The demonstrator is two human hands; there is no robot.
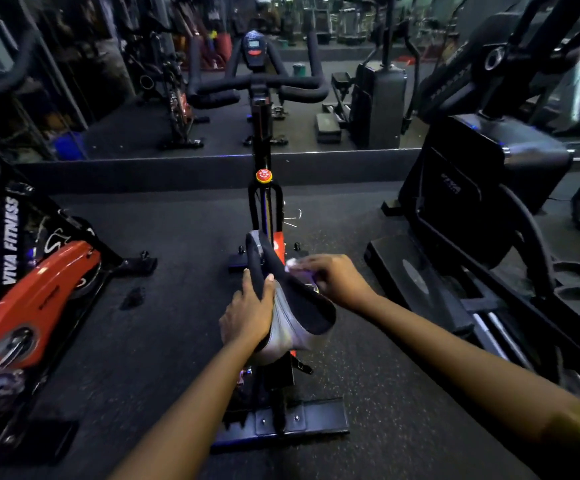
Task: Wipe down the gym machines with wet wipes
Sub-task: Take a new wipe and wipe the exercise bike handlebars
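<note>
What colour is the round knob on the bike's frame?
The knob is red with a yellow rim; head view.

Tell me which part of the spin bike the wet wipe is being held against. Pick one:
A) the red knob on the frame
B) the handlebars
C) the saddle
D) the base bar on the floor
C: the right hand holds the wet wipe against the right side of the saddle, while the left hand grips the saddle's other side.

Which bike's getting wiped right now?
The centre bike: left hand grips its saddle, right hand holds a wipe to it. The red bike at left is untouched.
</note>
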